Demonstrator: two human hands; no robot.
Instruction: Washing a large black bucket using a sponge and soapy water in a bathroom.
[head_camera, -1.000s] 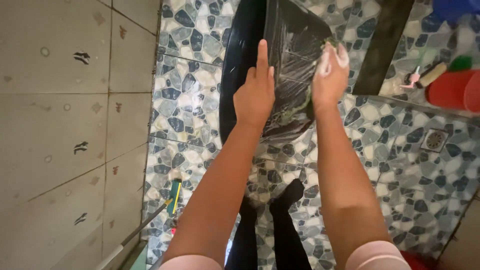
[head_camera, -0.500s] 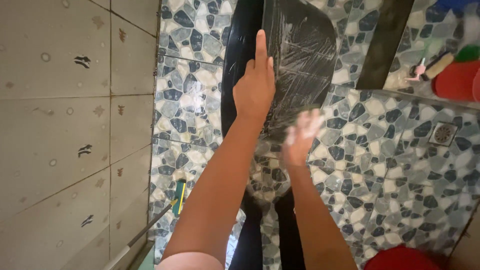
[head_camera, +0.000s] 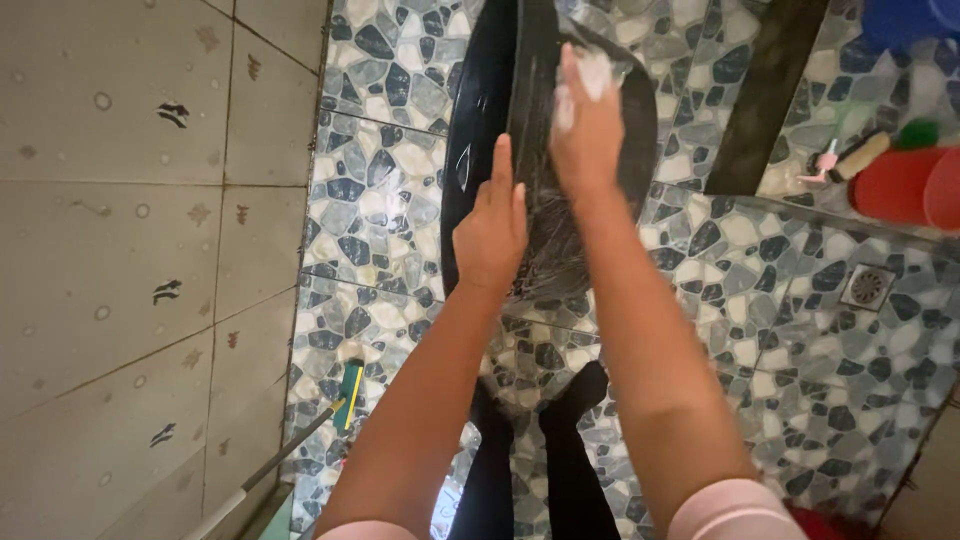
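Left hand (head_camera: 490, 232) lies flat, fingers extended, against the black plastic chair (head_camera: 480, 150) edge. Right hand (head_camera: 585, 135), soapy, presses spread on the chair's wet surface; its grip pinches nothing visible.

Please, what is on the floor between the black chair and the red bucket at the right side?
In the head view, a dark strip crosses the pebble-pattern floor between the black chair and the red bucket, with small brushes beside the bucket.
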